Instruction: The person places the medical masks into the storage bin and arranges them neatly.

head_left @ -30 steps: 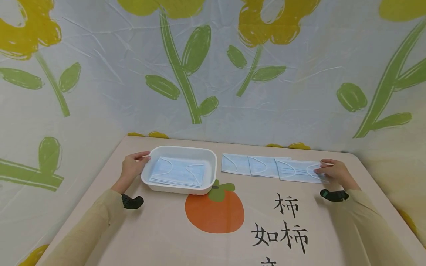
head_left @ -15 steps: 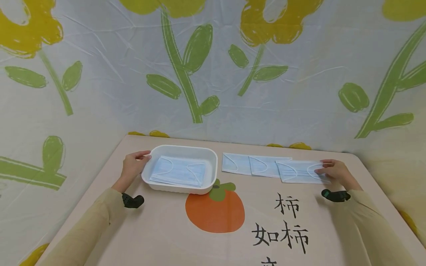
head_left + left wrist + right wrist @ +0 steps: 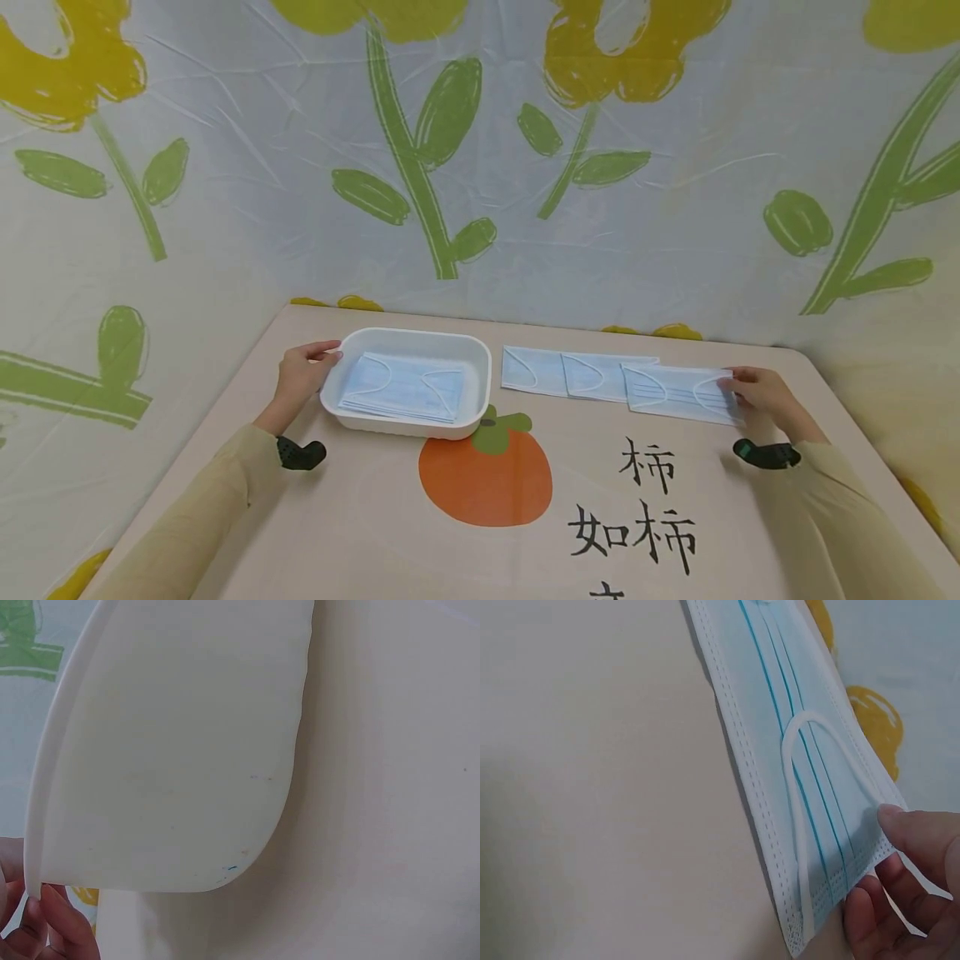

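At the back left of the table stands a white plastic tray [image 3: 405,429] with a small stack of light blue face masks [image 3: 405,387] inside. My left hand [image 3: 298,379] pinches the tray's left rim between thumb and fingers, as the left wrist view also shows on the tray wall [image 3: 172,750]. To the right, three blue masks overlap in a row. The rightmost mask [image 3: 678,393] has its right end pinched by my right hand [image 3: 765,396]. In the right wrist view the thumb lies on top of that mask [image 3: 780,750], with fingers beneath its edge.
The left mask [image 3: 525,368] and middle mask [image 3: 596,377] lie flat just right of the tray. The pale table [image 3: 352,525] bears a printed persimmon and black characters. A flower-patterned cloth [image 3: 300,233] hangs behind it and along the sides.
My right hand has shifted slightly right and toward me, and the right end of the rightmost mask has turned with it. The left hand still holds the tray rim.
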